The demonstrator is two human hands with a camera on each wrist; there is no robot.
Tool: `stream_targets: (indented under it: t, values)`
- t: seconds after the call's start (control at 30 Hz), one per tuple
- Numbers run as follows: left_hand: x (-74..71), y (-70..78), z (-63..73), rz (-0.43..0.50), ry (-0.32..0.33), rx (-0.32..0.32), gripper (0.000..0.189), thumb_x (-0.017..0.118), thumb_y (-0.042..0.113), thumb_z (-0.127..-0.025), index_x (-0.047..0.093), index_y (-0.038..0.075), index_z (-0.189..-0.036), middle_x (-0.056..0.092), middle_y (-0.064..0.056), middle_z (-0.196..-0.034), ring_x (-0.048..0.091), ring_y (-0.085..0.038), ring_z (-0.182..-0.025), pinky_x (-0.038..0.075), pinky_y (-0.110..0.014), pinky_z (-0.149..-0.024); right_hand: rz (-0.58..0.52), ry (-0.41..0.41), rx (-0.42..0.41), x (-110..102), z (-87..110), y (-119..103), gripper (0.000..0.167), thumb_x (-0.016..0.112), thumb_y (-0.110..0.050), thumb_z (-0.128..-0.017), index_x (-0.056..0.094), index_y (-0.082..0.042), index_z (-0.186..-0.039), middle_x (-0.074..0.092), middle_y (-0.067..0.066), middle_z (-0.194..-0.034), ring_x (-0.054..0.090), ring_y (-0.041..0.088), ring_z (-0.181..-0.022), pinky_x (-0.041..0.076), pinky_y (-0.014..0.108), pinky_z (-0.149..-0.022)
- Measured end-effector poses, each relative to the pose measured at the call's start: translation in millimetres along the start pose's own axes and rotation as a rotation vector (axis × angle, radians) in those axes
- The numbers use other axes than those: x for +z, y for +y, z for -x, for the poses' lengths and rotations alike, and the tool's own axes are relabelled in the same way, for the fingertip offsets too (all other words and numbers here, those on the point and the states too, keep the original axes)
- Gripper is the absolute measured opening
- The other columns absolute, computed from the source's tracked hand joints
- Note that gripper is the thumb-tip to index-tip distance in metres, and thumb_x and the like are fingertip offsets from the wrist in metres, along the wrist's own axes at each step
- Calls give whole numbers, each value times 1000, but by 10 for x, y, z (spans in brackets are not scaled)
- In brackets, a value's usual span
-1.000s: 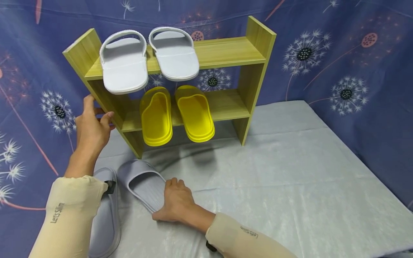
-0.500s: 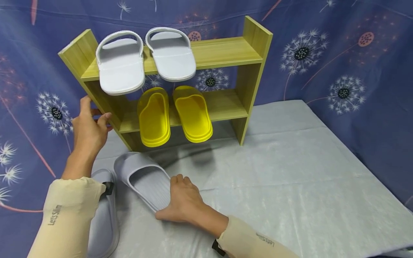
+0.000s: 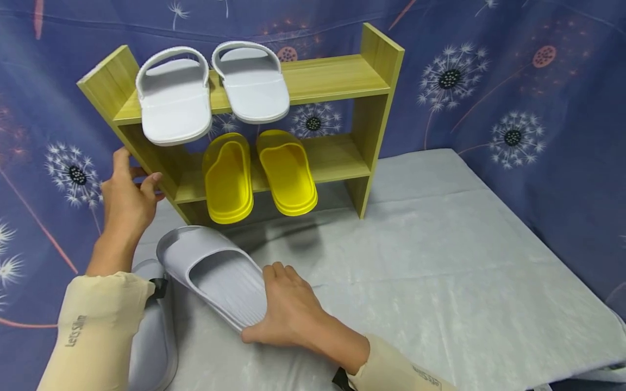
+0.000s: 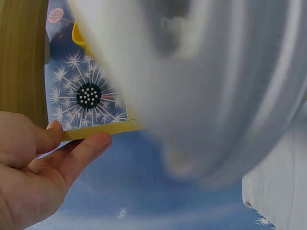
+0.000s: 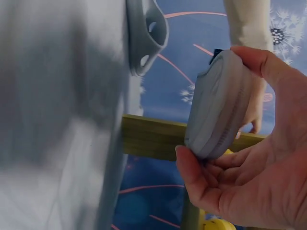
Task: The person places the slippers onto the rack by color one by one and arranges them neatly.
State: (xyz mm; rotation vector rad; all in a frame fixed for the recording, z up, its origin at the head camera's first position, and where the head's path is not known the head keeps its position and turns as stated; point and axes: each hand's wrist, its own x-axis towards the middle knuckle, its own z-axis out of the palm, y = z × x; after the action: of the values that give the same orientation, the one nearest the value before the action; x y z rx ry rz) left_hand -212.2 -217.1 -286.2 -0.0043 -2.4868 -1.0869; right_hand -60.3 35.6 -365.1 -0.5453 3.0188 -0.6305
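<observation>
My right hand (image 3: 290, 307) grips a grey slide slipper (image 3: 230, 279) by its heel end. The slipper is tilted above the sheet, toe pointing to the rack's lower left. In the right wrist view, thumb and fingers clasp the heel (image 5: 218, 108) from both sides. My left hand (image 3: 128, 203) pinches the left side panel of a wooden shoe rack (image 3: 337, 79), thumb on its front edge. A blurred grey slipper (image 4: 216, 96) fills much of the left wrist view. The other grey slipper (image 3: 152, 347) lies on the sheet, partly hidden by my left forearm.
Two white slippers (image 3: 177, 111) rest on the rack's top shelf, toes at the back, overhanging the front. Two yellow slippers (image 3: 288, 176) sit likewise on the lower shelf. A pale sheet (image 3: 440, 271) spreads below and right. A blue dandelion-print cloth (image 3: 562, 108) hangs behind.
The held grey slipper has risen off the sheet and come nearer, gripped in my right hand. My left hand has kept hold of the rack. The head view has shifted slightly right.
</observation>
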Motion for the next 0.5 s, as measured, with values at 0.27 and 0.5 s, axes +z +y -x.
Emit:
stream_targets:
  t: [0.27,0.5]
  values:
    - [-20,15,10,-7,-14,-13,52,50,15,-100,28,20,-146,58,-24,-124,65,-40,-98,48,0,-56,-57,39,-24,-172,139,4,80,79,-54,-54,50,-11,-114,43,-9,-94,43,10,-87,49,23,-76]
    - [-12,12,3,-23,-8,-15,51,51,17,-99,30,25,-145,59,-21,-121,66,-28,-91,54,-7,-59,-82,82,-9,-313,235,65,82,80,-52,-53,49,-12,-117,43,-9,-95,44,11,-91,50,27,-79]
